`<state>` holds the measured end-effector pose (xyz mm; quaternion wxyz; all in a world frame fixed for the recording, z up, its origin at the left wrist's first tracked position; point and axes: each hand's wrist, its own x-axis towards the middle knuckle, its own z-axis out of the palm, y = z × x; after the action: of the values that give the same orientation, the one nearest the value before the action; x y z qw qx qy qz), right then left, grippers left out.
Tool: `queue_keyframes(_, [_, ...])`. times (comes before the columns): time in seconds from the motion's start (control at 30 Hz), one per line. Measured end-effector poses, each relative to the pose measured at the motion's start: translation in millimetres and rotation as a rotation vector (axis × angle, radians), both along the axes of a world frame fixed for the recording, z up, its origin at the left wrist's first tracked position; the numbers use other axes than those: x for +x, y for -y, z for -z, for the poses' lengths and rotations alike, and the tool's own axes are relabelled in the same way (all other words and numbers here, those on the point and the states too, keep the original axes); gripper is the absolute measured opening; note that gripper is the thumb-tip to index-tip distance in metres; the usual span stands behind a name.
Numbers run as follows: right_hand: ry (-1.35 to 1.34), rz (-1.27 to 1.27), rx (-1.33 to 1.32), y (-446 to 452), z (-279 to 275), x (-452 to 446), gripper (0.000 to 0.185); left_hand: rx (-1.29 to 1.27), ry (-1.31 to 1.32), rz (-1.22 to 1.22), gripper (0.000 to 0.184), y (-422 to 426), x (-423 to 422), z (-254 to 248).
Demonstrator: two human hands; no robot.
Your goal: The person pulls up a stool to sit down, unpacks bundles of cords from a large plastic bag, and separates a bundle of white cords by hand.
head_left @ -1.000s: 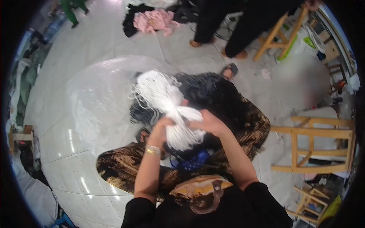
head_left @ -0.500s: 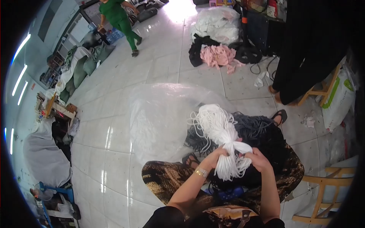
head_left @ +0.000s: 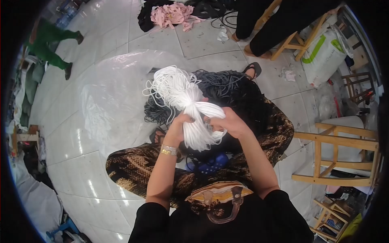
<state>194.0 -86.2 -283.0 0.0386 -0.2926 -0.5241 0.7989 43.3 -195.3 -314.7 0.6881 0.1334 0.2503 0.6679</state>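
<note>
- The left hand (head_left: pixel 176 128) is pinching the white cord bundle (head_left: pixel 190 106) with its fingers.
- The right hand (head_left: pixel 236 124) is curling its fingers around the bundle's other side.
- The bundle is partly covering dark grey cords (head_left: pixel 221 84).
- Clear plastic (head_left: pixel 99 107) is lying leftward.

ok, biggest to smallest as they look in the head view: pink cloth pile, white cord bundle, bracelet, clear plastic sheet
1. clear plastic sheet
2. white cord bundle, nearer the camera than the pile
3. pink cloth pile
4. bracelet
</note>
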Motion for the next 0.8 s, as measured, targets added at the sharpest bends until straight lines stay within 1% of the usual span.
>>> queue_keyframes(0.2, [0.037, -0.008, 0.208, 8, 0, -7, 0.023, -0.007, -0.037, -0.026, 0.078, -1, -3, 6])
queue_keyframes(0.4, [0.087, 0.031, 0.156, 4, 8, -4, 0.022, -0.012, -0.032, -0.020, 0.076, -2, -1, 2])
queue_keyframes(0.5, [0.073, 0.034, 0.168, 6, 1, -4, 0.019, 0.000, -0.052, -0.012, 0.075, -2, -2, 4])
queue_keyframes(0.6, [0.078, 0.050, 0.230, 8, 9, -6, 0.019, -0.007, -0.090, -0.027, 0.075, -3, 1, 2])
queue_keyframes(0.7, [0.103, 0.025, 0.229, 5, 4, -4, 0.016, -0.018, -0.096, -0.028, 0.073, -2, 1, 0])
queue_keyframes(0.8, [0.029, 0.078, 0.107, 0, 9, -3, 0.015, -0.035, -0.084, -0.019, 0.072, -1, 1, -2])
